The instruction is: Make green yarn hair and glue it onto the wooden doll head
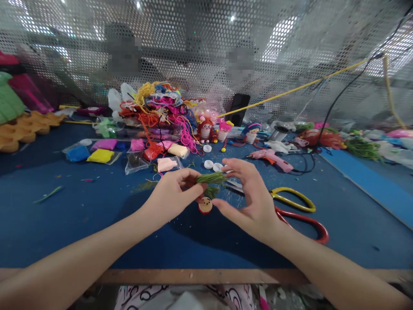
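Observation:
A bundle of green yarn (211, 178) is pinched in my left hand (180, 191), near the middle of the blue table. Just below the yarn, at my left fingertips, is a small round doll head (205, 205) with a pale face, dark dots and a red lower edge. My right hand (250, 198) is at the right of the yarn, its thumb and fingers spread apart around a gap. The thumb points at the doll head. Large scissors (293, 200) with one yellow and one red handle lie partly under my right hand and wrist.
Packets of coloured clay (100, 156) lie at the left and centre. Behind them rises a tangled yarn pile (158, 103). Several small dolls (223, 130) stand at the back. A pink glue gun (272, 159) with a black cord lies right, past white caps (208, 164).

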Tool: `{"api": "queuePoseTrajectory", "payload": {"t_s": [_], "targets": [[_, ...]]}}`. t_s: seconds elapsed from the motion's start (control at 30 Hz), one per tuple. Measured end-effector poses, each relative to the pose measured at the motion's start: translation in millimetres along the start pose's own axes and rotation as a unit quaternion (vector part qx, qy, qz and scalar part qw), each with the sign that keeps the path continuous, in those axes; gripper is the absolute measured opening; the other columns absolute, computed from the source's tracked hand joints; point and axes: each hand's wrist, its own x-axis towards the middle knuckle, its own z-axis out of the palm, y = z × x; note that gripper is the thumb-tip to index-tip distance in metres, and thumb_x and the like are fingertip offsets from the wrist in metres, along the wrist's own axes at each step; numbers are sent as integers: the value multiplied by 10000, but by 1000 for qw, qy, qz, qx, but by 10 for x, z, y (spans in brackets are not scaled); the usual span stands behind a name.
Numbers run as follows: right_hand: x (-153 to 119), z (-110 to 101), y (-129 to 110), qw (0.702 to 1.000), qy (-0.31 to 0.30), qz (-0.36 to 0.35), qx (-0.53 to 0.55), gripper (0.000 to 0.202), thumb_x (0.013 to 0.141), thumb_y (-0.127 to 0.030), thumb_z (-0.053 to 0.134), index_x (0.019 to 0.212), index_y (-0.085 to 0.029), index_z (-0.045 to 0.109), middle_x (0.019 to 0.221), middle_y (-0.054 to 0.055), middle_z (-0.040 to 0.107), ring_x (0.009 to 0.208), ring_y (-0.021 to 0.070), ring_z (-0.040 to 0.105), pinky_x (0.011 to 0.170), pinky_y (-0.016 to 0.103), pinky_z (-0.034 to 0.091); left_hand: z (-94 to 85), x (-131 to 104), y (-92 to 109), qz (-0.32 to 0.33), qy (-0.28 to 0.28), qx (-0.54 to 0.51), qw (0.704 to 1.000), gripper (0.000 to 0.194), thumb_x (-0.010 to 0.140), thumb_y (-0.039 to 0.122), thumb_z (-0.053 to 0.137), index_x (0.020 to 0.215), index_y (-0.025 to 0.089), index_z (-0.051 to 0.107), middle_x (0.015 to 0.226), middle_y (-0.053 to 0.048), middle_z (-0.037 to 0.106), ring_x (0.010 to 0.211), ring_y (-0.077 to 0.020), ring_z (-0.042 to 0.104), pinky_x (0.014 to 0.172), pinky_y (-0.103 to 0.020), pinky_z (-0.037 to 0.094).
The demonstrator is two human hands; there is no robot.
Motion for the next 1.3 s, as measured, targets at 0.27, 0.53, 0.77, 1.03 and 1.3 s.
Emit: {"api": "queuePoseTrajectory", "payload": {"t_s": [0.27,0.53,0.77,1.03,1.3], "targets": [[-40,14,-11,961,-69,-202,-174,493,860,-73,663,1319,-211,550,1399,168,520,1334,264,504,1097,436,470,51,-58,66,-42,-69,-65,995,89,796,222,681,857,161,659,699,18,671,547,-95,595,538,-223,489],[-24,-1,-33,985,-47,-148,-74,278,880,-65,649,1132,-178,681,1088,86,703,1000,131,691,924,222,565,15,-45,143,-114,-107,-109,982,61,785,176,668,817,133,639,661,-12,693,585,-90,602,534,-190,474],[-7,-36,-77,991,-8,-106,-85,220,863,-111,698,1045,-226,745,1018,45,754,903,141,732,858,236,604,-22,-40,141,-124,-102,-149,976,91,786,206,709,809,136,655,645,10,686,573,-74,609,524,-172,461],[10,-33,-72,997,-17,-48,-64,220,873,-164,694,1023,-300,782,981,21,764,842,162,730,788,287,624,-60,-4,155,-139,-66,-86,984,67,760,177,669,710,134,682,510,28,591,462,-73,505,442,-186,407],[30,-24,-82,990,49,98,85,156,812,-202,771,912,-316,807,939,21,751,830,169,715,747,309,616,-103,-5,162,-54,-95,-108,988,450,677,215,852,1098,185,696,922,-20,713,710,-104,621,592,-210,497]]}}
